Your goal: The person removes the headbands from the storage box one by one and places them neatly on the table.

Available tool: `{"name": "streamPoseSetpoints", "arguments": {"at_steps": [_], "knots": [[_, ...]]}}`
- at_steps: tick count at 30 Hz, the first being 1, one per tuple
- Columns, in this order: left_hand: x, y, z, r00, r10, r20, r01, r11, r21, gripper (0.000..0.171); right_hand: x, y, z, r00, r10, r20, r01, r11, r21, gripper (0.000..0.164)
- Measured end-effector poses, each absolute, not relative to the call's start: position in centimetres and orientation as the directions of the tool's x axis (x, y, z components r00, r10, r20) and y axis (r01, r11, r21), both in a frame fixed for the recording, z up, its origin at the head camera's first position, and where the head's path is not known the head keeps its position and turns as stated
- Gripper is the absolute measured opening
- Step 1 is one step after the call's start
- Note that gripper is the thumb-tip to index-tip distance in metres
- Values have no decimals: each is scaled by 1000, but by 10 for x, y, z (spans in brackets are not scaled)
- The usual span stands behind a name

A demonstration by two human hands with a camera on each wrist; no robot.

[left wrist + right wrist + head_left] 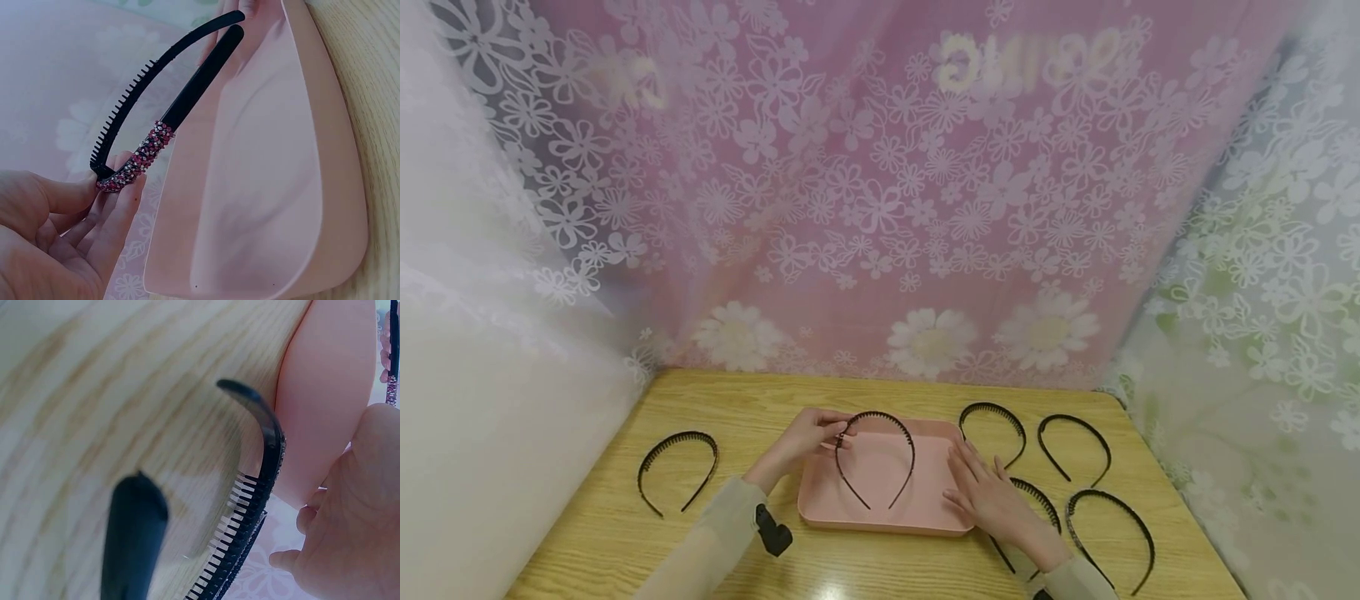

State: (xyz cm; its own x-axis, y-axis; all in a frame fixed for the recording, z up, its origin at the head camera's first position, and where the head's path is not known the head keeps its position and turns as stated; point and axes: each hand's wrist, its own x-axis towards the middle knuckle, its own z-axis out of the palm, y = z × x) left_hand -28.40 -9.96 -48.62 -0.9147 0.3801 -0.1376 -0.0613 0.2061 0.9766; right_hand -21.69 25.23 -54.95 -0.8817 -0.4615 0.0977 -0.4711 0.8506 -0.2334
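Note:
Between thumb and fingers, my left hand (808,437) pinches a black headband (147,153) by its curved side, over the pink tray (932,479). Comb teeth line the inside of this headband, and red and silver rhinestones cover part of its outside. In the head view its two ends point down toward the tray's front. My right hand (992,497) lies at the tray's right edge, fingers extended and holding nothing. Close beside that hand in the right wrist view is another toothed black headband (270,450).
One black headband (688,433) lies on the wooden table (595,533) left of the tray. Several more lie to the right, including one at the back (1108,458) and one near the front (1152,550). A flowered curtain (880,208) hangs behind the table.

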Motion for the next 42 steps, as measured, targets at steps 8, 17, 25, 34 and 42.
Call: {"name": "streamPoseSetpoints", "arguments": {"at_steps": [8,17,25,34,42], "knots": [[-285,-103,-483,-921,361,-147,-69,220,973,35,-219,254,-555,-867,-476,145,-497,842,-208,71],[-288,-115,-481,-929,339,-149,-69,238,969,36,-219,255,-557,-867,-474,153,-497,843,-205,71],[-287,-134,-478,-936,321,-144,-73,223,972,37,-219,254,-556,-864,-478,158,-502,840,-206,70],[-284,-163,-479,-946,291,-143,-75,231,970,39,-219,254,-554,-868,-478,136,-497,839,-222,71],[-283,-189,-479,-957,245,-155,-91,253,963,40,-219,254,-555,-865,-481,145,-502,837,-216,71]]}}
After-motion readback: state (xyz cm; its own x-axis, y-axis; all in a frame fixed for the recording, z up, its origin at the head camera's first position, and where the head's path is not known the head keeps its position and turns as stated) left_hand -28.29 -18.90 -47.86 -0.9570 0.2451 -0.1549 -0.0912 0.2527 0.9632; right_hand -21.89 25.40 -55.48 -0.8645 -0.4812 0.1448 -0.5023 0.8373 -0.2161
